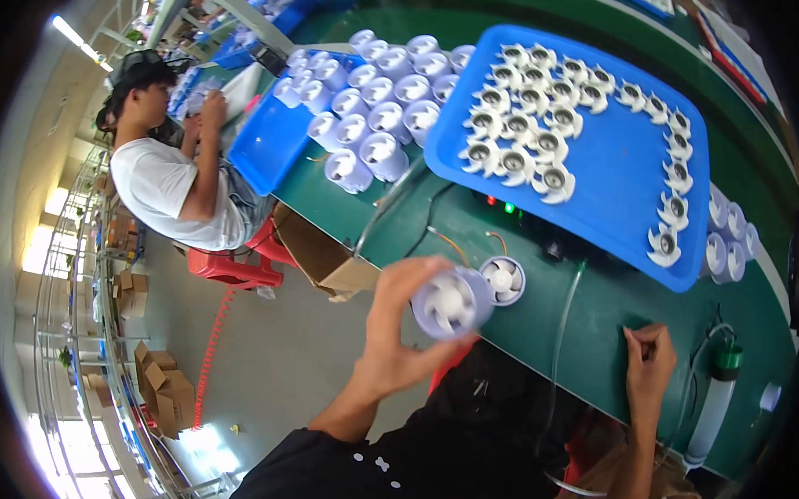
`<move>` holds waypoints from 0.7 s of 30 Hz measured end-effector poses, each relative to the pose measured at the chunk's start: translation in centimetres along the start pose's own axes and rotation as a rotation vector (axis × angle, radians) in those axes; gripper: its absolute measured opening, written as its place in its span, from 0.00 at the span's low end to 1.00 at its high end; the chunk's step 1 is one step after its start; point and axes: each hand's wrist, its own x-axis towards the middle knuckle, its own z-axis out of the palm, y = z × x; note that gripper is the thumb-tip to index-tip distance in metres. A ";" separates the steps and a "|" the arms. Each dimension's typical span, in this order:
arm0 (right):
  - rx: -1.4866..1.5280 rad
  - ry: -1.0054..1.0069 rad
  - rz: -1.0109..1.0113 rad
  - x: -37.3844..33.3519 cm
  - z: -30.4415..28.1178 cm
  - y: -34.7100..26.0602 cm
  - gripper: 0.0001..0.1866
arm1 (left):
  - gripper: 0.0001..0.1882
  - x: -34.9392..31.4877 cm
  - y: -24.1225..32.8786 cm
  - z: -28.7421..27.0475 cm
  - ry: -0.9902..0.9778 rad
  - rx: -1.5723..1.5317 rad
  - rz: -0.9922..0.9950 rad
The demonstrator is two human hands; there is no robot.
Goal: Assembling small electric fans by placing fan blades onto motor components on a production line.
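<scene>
My left hand (386, 337) is closed around a small lavender fan housing (450, 304), thumb and fingers on opposite sides of its rim. White blades show inside its round opening, which is slightly blurred. A second fan housing (503, 281) with white blades and an orange wire lies on the green table just beyond it. Over the table to the right, my right hand (649, 359) has its fingers curled in and thumb against them. Whatever it pinches, if anything, cannot be made out. A green-capped clear bottle (715, 401) lies to the right of this hand.
A blue tray (609, 178) of white fan impellers (518, 126) rests over a dark device with red and green lights. Several lavender housings (386, 121) stand behind left. A clear hose (562, 334) crosses the table's front edge. Another person (178, 167) sits at the left.
</scene>
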 end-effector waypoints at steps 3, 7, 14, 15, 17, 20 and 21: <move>0.000 -0.016 -0.022 0.3 0.3 -0.8 0.12 | 0.40 0.2 -2.1 -0.8 -0.006 0.274 -0.175; -0.004 0.014 -0.026 0.0 0.0 -1.2 0.09 | 0.48 -0.1 -2.9 -0.6 -0.171 0.241 -0.187; -0.143 -0.055 -0.008 -0.1 0.3 -2.2 0.08 | 0.40 3.3 -1.7 -0.2 -0.442 0.587 0.119; -0.146 -0.058 -0.031 -0.2 0.4 -2.2 0.08 | 0.38 3.6 -2.3 0.5 -0.489 0.617 0.154; -0.226 -0.025 -0.104 -0.3 0.7 -1.9 0.08 | 0.33 4.0 -2.8 0.9 -0.381 0.582 0.215; -0.228 -0.019 -0.136 -0.1 0.7 -1.9 0.08 | 0.31 5.2 -1.8 -1.1 -0.374 0.354 0.158; -0.227 -0.013 -0.130 -0.2 0.8 -2.1 0.08 | 0.32 5.3 -1.1 -2.9 -0.323 0.328 0.105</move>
